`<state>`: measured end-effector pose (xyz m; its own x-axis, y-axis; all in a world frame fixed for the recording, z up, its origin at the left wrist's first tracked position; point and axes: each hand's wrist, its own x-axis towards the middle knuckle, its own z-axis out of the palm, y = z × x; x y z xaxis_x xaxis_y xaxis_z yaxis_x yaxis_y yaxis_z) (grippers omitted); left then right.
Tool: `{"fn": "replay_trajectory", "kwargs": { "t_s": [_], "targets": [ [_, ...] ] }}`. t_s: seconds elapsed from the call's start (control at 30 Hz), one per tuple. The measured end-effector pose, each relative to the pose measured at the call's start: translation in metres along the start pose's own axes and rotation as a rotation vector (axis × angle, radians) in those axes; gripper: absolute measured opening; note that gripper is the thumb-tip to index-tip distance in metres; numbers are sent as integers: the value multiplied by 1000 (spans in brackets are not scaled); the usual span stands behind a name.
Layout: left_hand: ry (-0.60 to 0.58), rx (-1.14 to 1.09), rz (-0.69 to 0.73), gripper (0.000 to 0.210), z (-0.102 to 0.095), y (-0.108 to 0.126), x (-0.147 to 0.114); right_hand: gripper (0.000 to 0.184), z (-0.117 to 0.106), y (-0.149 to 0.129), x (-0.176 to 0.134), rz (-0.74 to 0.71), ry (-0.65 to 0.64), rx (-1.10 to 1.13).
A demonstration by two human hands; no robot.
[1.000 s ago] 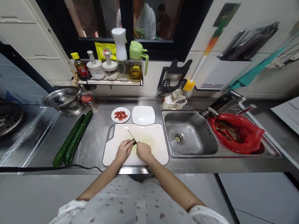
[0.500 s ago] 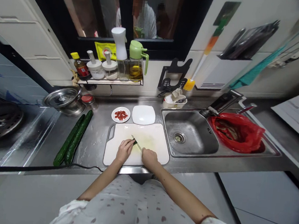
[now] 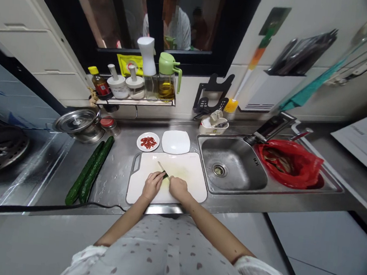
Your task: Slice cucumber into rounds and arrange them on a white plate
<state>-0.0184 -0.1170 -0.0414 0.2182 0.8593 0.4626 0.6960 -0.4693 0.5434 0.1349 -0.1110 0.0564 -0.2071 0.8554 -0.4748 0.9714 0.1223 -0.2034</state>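
My right hand (image 3: 179, 189) is closed round the handle of a knife (image 3: 163, 169), whose blade points forward and left over the white cutting board (image 3: 148, 162). Beside the blade, my left hand (image 3: 153, 184) presses its fingers on a small dark green vegetable piece (image 3: 166, 175), mostly hidden by the fingers and knife. Pale green moisture stains the board's middle. Just behind the board are a small plate with chopped red pieces (image 3: 148, 142) and a white plate (image 3: 175, 142). Two whole cucumbers (image 3: 92, 172) lie on the counter to the left.
At right is a steel sink (image 3: 236, 177), with a red plastic bag (image 3: 307, 164) past it. A lidded pot (image 3: 79, 124) and a red-lidded jar (image 3: 108, 124) stand back left. Seasoning bottles fill a wall rack (image 3: 141, 102). A black cord (image 3: 105, 205) runs along the front edge.
My right hand has moved a little forward and left with the knife, so the blade reaches farther across the board. My left hand stays almost in place.
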Motion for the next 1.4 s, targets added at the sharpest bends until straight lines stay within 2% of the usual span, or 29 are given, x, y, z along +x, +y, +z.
{"fn": "replay_trajectory", "kwargs": {
  "t_s": [0.33, 0.7, 1.03, 1.23, 1.3, 1.4],
  "targets": [
    [-6, 3, -13, 32, -1, 3, 1, 34, -8, -8, 10, -14, 28, 19],
    [-36, -17, -72, 30, -6, 6, 5, 31, -1, 23, -24, 4, 21, 19],
    [-36, -54, -142, 26, -14, 12, 7, 31, -10, 36, -42, 33, 124, -98],
    [-26, -28, -189, 20, -16, 11, 3, 41, -5, 49, -45, 9, 238, -165],
    [-1, -57, -234, 22, -17, 7, 1, 44, -2, 52, -46, 10, 259, -174],
    [133, -109, -358, 28, -19, -1, 1, 45, 1, 55, -46, 2, 292, -175]
  ]
}}
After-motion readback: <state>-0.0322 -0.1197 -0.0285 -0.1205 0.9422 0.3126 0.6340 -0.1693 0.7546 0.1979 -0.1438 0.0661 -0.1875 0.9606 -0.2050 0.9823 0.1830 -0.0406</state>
